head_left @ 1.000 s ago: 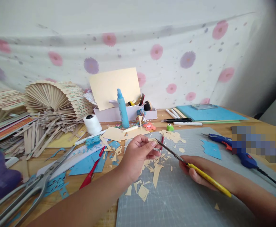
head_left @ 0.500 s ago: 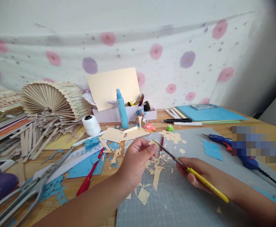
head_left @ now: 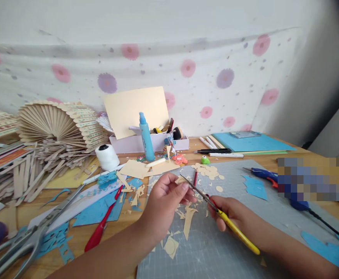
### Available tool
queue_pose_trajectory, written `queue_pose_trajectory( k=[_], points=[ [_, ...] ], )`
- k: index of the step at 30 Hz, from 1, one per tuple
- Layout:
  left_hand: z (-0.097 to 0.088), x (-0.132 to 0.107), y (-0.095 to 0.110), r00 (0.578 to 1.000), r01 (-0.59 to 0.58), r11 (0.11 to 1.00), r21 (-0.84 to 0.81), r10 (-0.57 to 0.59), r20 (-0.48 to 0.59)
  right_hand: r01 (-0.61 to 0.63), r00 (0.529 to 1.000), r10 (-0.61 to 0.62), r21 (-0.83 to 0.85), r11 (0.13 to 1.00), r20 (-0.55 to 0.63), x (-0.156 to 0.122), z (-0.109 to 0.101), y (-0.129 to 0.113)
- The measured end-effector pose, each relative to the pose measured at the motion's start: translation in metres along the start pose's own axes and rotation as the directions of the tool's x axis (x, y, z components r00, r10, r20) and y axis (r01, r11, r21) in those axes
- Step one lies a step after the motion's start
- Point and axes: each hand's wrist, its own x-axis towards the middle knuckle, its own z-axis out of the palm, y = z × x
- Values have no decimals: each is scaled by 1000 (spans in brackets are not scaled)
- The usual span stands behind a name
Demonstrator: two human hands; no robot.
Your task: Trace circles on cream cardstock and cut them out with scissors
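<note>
Between thumb and fingers, my left hand (head_left: 167, 199) pinches a small piece of cream paper (head_left: 181, 180), mostly hidden by the fingertips. My right hand (head_left: 230, 213) is closed on yellow-handled scissors (head_left: 237, 230), whose metal blades point up and left and touch or nearly touch the paper. Under both hands lies a grey cutting mat (head_left: 204, 248). Cream paper scraps (head_left: 189, 223) are strewn below my left hand, with a square scrap bearing a round outline (head_left: 171, 247) nearer me. Beyond the blades lies a group of cream paper discs (head_left: 207, 171).
Large metal scissors (head_left: 38, 232) and a red-handled tool (head_left: 102, 224) lie at left, over blue paper. A blue glue gun (head_left: 291, 193) rests at right with its cord. A blue bottle (head_left: 146, 139), a thread spool (head_left: 107, 157) and a white box (head_left: 125, 144) stand at the back.
The whole view has shifted slightly, so most things appear a little further left. My right hand and the scissors have come closer to my left hand, which still pinches the paper.
</note>
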Motion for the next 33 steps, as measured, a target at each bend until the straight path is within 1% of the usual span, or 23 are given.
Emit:
queue_pose_trajectory(
  k=[2, 6, 10, 15, 21, 29, 33],
  points=[
    [0, 0, 1, 1000, 10, 1000, -3, -10, 11, 5, 1000, -5, -24, 1000, -7, 0, -1, 2],
    [1, 0, 2, 1000, -5, 1000, 29, 6, -5, -8, 1000, 7, -60, 998, -5, 0, -4, 6],
    [0, 1, 1, 1000, -22, 998, 54, 22, 11, -4, 1000, 4, -64, 998, -7, 0, -4, 5],
    [-2, 2, 0, 999, -47, 998, 37, 47, 14, -44, 999, 43, -67, 997, -10, 0, -3, 4],
    [-3, 2, 2, 997, -66, 996, 61, 64, 34, -36, 999, 35, -80, 996, -14, -1, -3, 3],
    [-1, -1, 5, 997, -67, 993, 99, 64, 35, -13, 1000, 11, -81, 997, -25, -1, -4, 8],
    [-1, -1, 4, 998, -54, 995, 87, 53, 21, -42, 999, 42, -75, 996, -9, -2, -3, 9]
  ],
)
